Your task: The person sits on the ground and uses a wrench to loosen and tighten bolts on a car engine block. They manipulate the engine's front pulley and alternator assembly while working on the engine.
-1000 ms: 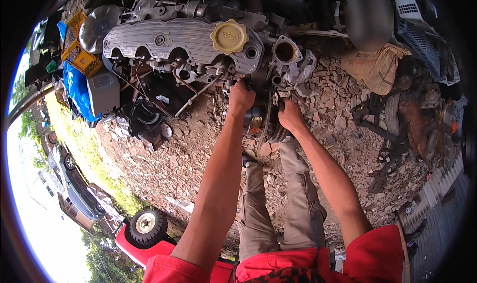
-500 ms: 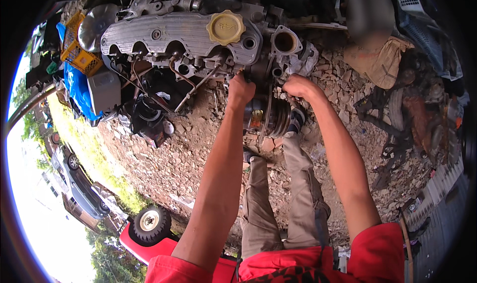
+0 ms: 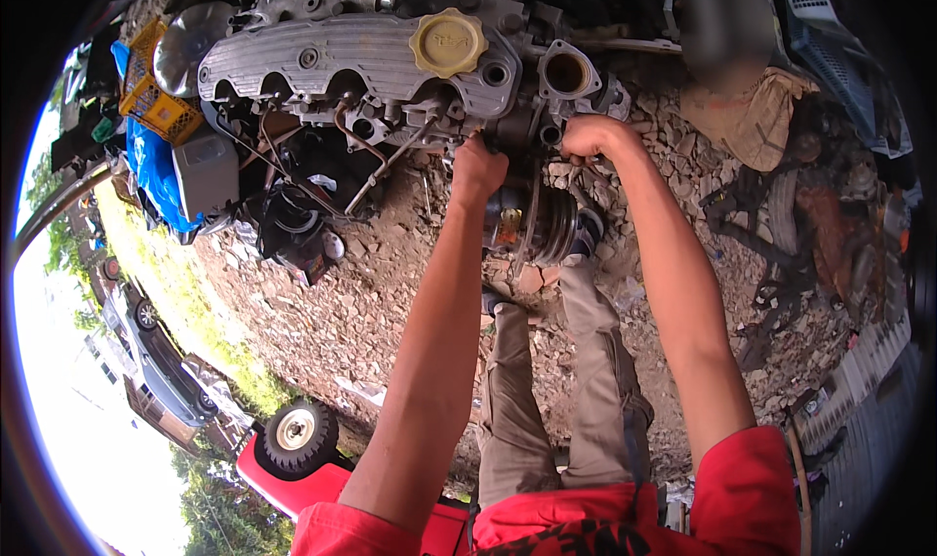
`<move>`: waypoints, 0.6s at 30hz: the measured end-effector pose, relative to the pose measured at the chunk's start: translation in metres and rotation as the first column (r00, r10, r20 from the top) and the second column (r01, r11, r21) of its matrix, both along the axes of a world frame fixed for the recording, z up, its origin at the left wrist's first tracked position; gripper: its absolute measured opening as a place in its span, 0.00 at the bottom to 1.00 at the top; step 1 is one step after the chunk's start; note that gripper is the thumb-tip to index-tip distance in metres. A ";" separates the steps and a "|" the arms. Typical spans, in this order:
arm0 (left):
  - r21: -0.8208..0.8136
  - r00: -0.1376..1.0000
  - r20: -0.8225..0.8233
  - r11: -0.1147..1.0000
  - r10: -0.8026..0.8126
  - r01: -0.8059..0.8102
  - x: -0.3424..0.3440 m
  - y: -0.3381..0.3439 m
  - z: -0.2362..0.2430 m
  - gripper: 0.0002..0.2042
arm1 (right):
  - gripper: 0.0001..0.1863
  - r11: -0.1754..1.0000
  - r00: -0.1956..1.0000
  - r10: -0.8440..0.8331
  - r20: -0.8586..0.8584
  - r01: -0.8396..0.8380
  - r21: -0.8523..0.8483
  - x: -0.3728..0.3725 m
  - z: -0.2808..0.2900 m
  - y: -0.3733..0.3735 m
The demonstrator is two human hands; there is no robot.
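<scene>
An engine with a ribbed metal valve cover (image 3: 351, 63) and a yellow oil cap (image 3: 448, 41) lies across the upper middle. My left hand (image 3: 477, 168) is curled at the engine's front, just below the cover's right end; what its fingers grip is hidden. Beside a round flanged opening (image 3: 564, 74), my right hand (image 3: 595, 138) is bent, fingers curled against the fittings under it; I cannot make out what they hold. Dark pulleys (image 3: 532, 219) sit between my forearms, above my legs.
Gravel (image 3: 283, 317) surrounds my feet. A yellow crate (image 3: 154, 82), blue plastic (image 3: 161, 190) and grey bin (image 3: 205, 175) stand left. A torn sack (image 3: 737, 117) and rusty parts (image 3: 820, 234) lie right. A red vehicle (image 3: 293, 488) and parked car (image 3: 156, 351) show lower left.
My right hand has moved up from beside the pulleys to the fittings by the flanged opening, its wrist now bent over. My left hand has stayed nearly in place.
</scene>
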State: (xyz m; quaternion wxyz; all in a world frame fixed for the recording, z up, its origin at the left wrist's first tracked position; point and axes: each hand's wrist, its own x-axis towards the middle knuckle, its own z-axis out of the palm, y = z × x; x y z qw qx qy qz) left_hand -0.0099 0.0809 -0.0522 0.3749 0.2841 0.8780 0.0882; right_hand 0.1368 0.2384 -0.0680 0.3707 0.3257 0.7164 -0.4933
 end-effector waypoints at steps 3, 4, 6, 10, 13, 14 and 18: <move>0.039 1.000 0.020 0.999 0.015 -0.016 0.001 0.000 0.002 0.23 | 0.11 0.985 0.983 -0.144 -0.115 0.154 0.076 0.014 -0.002 -0.027; 0.040 1.000 0.020 0.999 0.018 -0.019 0.000 -0.001 0.002 0.23 | 0.12 0.969 0.970 -0.163 -0.181 0.192 0.155 0.017 -0.011 -0.046; 0.054 0.999 0.016 0.998 0.033 -0.033 0.000 -0.003 0.003 0.22 | 0.12 0.835 0.890 -0.405 -0.211 0.454 0.310 0.021 0.008 -0.088; 0.069 1.000 0.007 0.997 0.021 -0.021 0.002 0.003 0.007 0.21 | 0.13 0.754 0.875 -0.366 -0.316 0.478 0.450 0.035 0.001 -0.131; 0.034 1.000 0.003 0.999 0.030 -0.030 0.002 0.003 0.008 0.21 | 0.09 0.671 0.747 -0.528 -0.405 0.659 0.340 0.046 -0.002 -0.135; 0.022 0.999 0.004 0.999 0.037 -0.037 0.002 0.004 0.009 0.21 | 0.08 0.644 0.716 -0.562 -0.414 0.693 0.324 0.051 -0.006 -0.132; 0.098 1.000 0.013 0.995 0.025 -0.026 0.002 -0.001 0.005 0.21 | 0.09 0.611 0.638 -0.671 -0.379 0.764 0.206 0.064 -0.007 -0.113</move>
